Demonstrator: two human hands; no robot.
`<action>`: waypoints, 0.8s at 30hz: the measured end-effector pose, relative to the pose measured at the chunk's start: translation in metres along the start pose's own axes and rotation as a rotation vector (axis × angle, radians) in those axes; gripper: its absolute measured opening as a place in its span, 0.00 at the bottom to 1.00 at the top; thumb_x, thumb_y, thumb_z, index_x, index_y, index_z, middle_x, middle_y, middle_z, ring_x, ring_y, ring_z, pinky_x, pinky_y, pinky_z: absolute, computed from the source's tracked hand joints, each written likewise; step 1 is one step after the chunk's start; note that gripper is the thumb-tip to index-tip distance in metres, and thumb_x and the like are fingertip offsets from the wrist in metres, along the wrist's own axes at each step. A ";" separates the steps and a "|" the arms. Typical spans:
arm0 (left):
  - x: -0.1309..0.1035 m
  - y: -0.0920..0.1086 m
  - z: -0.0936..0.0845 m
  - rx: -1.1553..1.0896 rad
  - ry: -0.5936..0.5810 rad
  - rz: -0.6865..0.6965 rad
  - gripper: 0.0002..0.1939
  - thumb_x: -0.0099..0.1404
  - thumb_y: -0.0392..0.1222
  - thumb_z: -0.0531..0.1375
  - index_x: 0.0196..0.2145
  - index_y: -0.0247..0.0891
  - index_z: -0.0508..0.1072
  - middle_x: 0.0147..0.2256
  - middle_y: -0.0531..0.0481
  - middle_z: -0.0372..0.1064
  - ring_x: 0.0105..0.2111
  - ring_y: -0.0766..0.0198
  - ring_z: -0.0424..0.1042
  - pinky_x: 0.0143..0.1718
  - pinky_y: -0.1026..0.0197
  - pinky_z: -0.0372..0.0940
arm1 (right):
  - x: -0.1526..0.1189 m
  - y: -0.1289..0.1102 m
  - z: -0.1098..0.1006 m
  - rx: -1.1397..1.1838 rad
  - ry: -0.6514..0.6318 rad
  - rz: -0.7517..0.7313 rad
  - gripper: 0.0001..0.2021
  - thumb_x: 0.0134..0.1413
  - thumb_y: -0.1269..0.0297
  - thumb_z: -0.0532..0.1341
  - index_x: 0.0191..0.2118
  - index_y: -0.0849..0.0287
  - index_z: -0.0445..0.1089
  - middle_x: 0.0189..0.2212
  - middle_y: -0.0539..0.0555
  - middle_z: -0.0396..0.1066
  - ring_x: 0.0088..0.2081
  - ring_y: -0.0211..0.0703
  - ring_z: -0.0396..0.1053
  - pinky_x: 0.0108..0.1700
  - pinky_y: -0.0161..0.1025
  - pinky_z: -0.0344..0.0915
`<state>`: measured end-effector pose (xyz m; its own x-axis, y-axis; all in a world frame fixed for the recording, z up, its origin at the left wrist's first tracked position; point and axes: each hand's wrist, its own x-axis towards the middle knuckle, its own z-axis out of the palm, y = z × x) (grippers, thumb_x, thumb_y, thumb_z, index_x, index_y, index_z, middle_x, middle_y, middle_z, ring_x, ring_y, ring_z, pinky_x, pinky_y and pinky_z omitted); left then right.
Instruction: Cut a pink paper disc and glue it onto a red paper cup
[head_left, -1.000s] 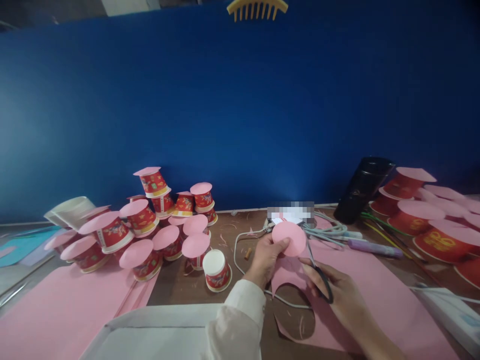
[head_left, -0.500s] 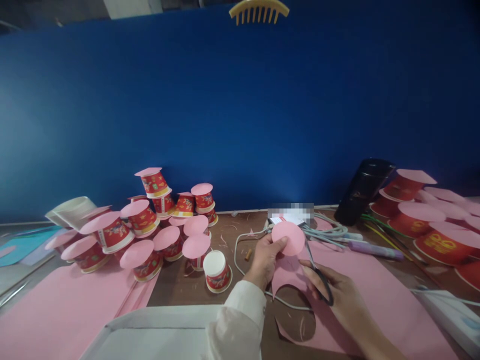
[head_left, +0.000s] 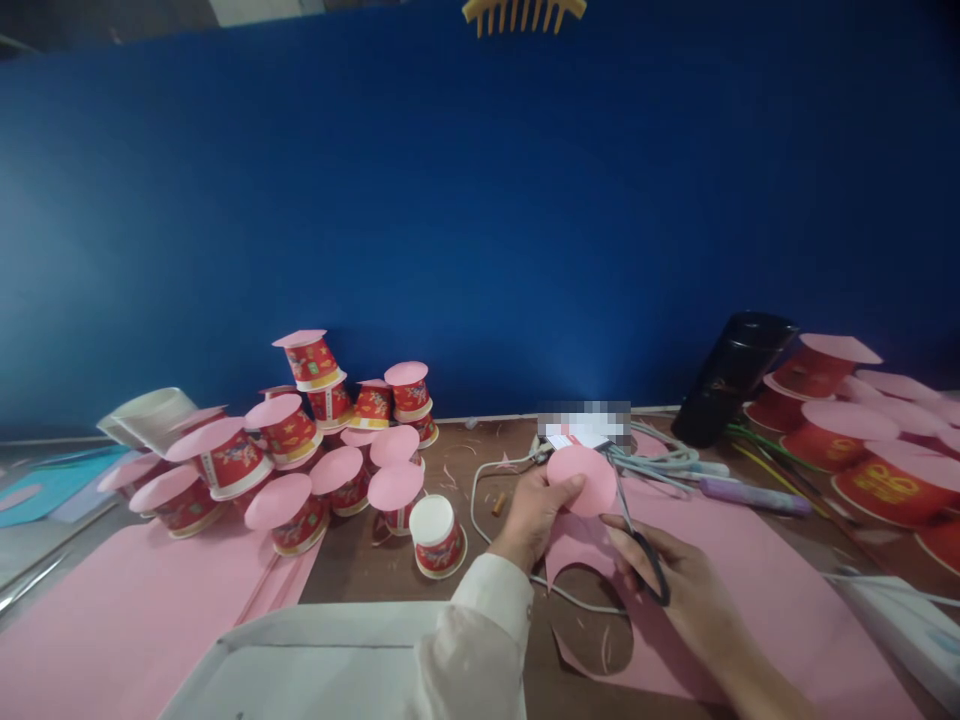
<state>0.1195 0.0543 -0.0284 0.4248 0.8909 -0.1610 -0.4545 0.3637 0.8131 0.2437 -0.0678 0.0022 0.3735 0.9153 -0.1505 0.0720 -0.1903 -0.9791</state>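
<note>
Between the thumb and fingers of my left hand (head_left: 531,510) is a round pink paper disc (head_left: 589,478), held up above the table. My right hand (head_left: 679,575) is closed around the dark handles of a pair of scissors (head_left: 651,568). The blades point up and lie close against the disc's right edge. Below both hands lies a pink paper sheet (head_left: 720,590) with a round piece cut out of it. A red paper cup (head_left: 439,550) stands upside down left of my hands, its white base bare.
Red cups topped with pink discs (head_left: 279,515) stand grouped and stacked at left. More capped red cups (head_left: 892,485) are at right, beside a leaning black bottle (head_left: 731,380). Grey cables (head_left: 660,465) and a purple tube (head_left: 754,497) lie behind my hands. A white tray (head_left: 330,650) sits in front.
The view has shifted slightly, with the table contents sitting a little differently in frame. Both hands keep their grips, and the scissors stay by the disc's right edge.
</note>
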 end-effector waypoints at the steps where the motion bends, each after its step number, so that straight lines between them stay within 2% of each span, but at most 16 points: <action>1: 0.000 0.000 0.000 0.003 -0.002 -0.002 0.32 0.38 0.54 0.81 0.35 0.29 0.81 0.31 0.43 0.77 0.30 0.61 0.72 0.39 0.57 0.68 | 0.000 0.000 0.000 0.006 0.005 0.003 0.27 0.47 0.45 0.70 0.45 0.63 0.83 0.20 0.50 0.71 0.24 0.42 0.66 0.29 0.38 0.66; 13: 0.000 0.002 0.002 -0.038 0.014 0.001 0.32 0.36 0.53 0.81 0.34 0.29 0.82 0.32 0.42 0.78 0.28 0.61 0.72 0.37 0.57 0.68 | 0.002 0.001 -0.001 -0.038 0.014 -0.024 0.26 0.46 0.40 0.69 0.38 0.60 0.84 0.17 0.49 0.69 0.23 0.43 0.66 0.29 0.39 0.66; 20: -0.001 0.003 0.003 -0.035 0.024 -0.013 0.33 0.34 0.54 0.81 0.33 0.29 0.81 0.29 0.44 0.77 0.28 0.63 0.72 0.36 0.58 0.69 | 0.002 0.003 -0.003 -0.034 0.012 -0.018 0.28 0.45 0.40 0.69 0.41 0.62 0.84 0.18 0.49 0.69 0.24 0.43 0.66 0.29 0.39 0.66; 24: -0.001 0.004 0.003 -0.039 0.024 -0.004 0.33 0.34 0.54 0.81 0.34 0.29 0.81 0.30 0.43 0.77 0.29 0.62 0.72 0.38 0.58 0.69 | 0.003 0.003 -0.004 -0.042 0.005 -0.034 0.27 0.44 0.39 0.70 0.39 0.61 0.84 0.18 0.50 0.70 0.24 0.44 0.67 0.29 0.39 0.67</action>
<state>0.1200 0.0542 -0.0233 0.4085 0.8953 -0.1780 -0.4831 0.3775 0.7900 0.2486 -0.0676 -0.0008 0.3744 0.9199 -0.1166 0.1236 -0.1741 -0.9769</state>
